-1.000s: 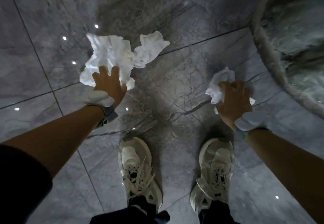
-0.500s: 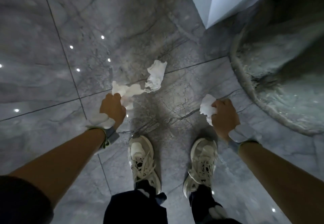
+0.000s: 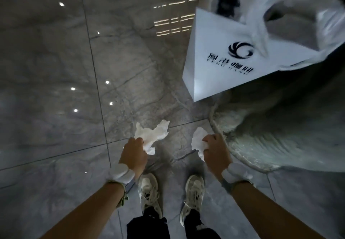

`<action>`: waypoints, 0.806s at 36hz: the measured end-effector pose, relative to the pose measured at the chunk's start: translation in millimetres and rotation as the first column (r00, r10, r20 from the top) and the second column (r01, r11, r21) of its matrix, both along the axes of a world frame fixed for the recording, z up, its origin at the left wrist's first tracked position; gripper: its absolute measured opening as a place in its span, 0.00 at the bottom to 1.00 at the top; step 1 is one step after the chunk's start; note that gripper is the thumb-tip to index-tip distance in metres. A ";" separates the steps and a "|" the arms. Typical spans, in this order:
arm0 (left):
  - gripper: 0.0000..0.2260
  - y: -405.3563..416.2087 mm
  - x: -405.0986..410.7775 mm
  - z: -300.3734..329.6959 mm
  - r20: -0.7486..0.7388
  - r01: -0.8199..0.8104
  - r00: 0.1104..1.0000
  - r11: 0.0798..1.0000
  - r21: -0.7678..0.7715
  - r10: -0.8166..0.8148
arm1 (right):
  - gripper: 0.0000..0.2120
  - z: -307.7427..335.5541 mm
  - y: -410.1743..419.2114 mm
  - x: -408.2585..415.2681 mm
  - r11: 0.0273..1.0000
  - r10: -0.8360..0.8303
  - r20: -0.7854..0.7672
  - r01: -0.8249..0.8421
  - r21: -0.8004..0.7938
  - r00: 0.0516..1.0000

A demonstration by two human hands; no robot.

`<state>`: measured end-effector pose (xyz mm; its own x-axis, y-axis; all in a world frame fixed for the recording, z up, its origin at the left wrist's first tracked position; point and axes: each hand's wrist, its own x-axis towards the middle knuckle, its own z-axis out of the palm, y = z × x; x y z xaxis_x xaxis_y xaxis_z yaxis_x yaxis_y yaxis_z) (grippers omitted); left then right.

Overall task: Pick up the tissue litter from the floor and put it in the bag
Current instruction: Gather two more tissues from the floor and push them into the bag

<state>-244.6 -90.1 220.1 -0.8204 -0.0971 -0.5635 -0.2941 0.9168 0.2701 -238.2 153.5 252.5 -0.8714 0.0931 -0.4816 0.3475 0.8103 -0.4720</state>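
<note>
My left hand (image 3: 133,153) is closed on a large crumpled white tissue (image 3: 152,133) that sticks out past my fingers, lifted off the grey marble floor. A smaller white tissue wad (image 3: 198,141) is gripped in my right hand (image 3: 216,150). The white paper bag (image 3: 229,57) with a black logo stands ahead at the upper right, well beyond both hands. Its open top is lined with thin white plastic (image 3: 291,20).
A round, pale fluffy rug (image 3: 280,137) covers the floor on the right, its rim just beside my right hand. My two white sneakers (image 3: 149,192) stand below the hands. Glossy floor tiles with light reflections spread to the left.
Both hands have risen from the floor with their tissues. My view has lifted, so the floor looks farther away and the white bag has come into sight at the upper right.
</note>
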 end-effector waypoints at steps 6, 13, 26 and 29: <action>0.11 2.5 -18.5 105.6 0.023 0.098 0.995 0.995 0.030 -0.098 | 0.14 103.8 -19.2 -10.9 0.995 -0.094 -0.012 0.094 0.009 0.995; 0.13 12.4 -28.2 159.6 0.007 0.202 0.979 0.979 0.038 -0.203 | 0.15 150.1 -31.3 -17.5 0.993 -0.110 -0.038 0.109 -0.035 0.993; 0.09 44.1 -117.2 319.3 -0.350 0.523 0.804 0.852 0.030 -0.481 | 0.13 281.3 -22.3 -72.1 0.985 0.016 -0.293 0.035 0.167 0.956; 0.08 61.0 -134.1 334.8 -0.407 0.580 0.745 0.815 0.001 -0.529 | 0.14 296.7 -8.9 -85.3 0.986 -0.092 -0.315 0.131 0.107 0.945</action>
<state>-378.7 -29.2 554.9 -0.8534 0.4887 -0.1811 0.4021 0.8385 0.3678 -323.6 144.6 549.2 -0.9557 0.2401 -0.1701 0.2928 0.8340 -0.4677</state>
